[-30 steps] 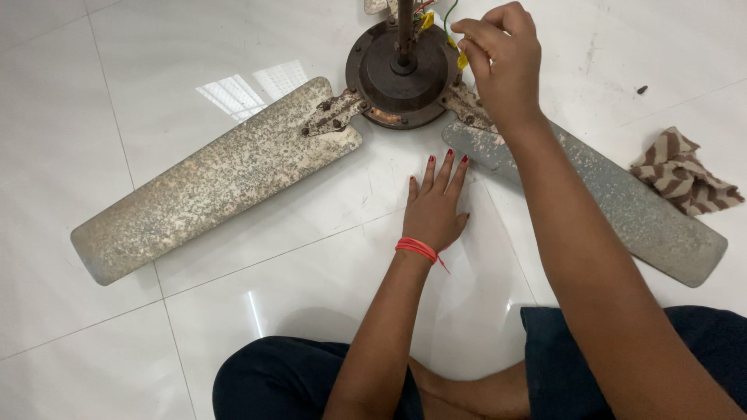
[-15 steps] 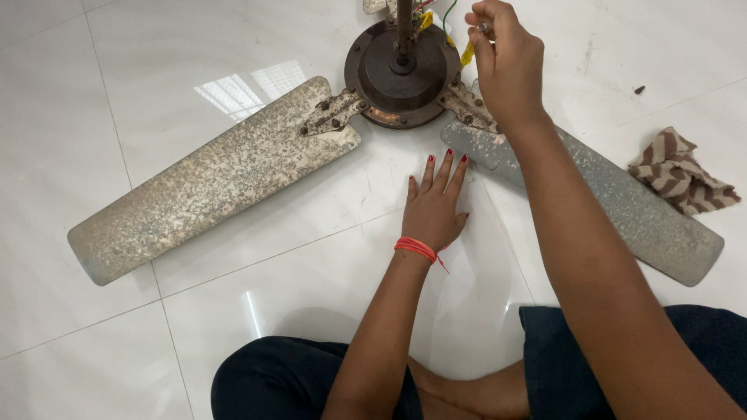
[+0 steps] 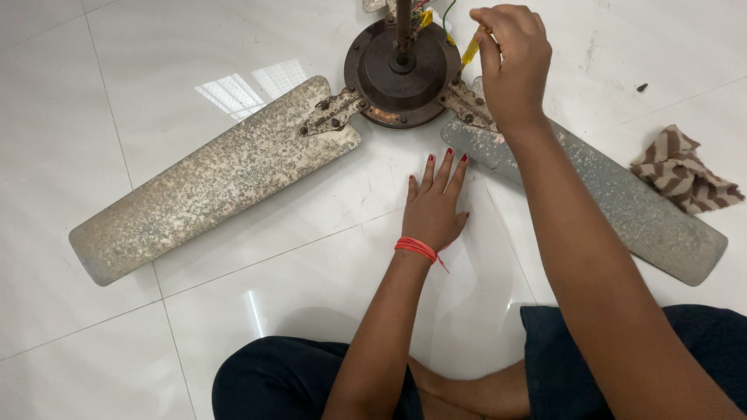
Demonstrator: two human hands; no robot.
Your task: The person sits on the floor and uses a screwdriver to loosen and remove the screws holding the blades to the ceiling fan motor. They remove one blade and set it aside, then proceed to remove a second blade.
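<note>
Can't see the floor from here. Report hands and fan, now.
Left hand flat on tile, empty. Right hand pinching a yellow tool beside fan hub. Rag off right, apart from blade.

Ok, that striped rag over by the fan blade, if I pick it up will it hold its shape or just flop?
The striped rag will probably flop: it lies crumpled in soft folds on the tiled floor. It looks light for its size, being thin cloth. On glossy tile it would likely slide easily if pushed, and it can't roll.
</note>
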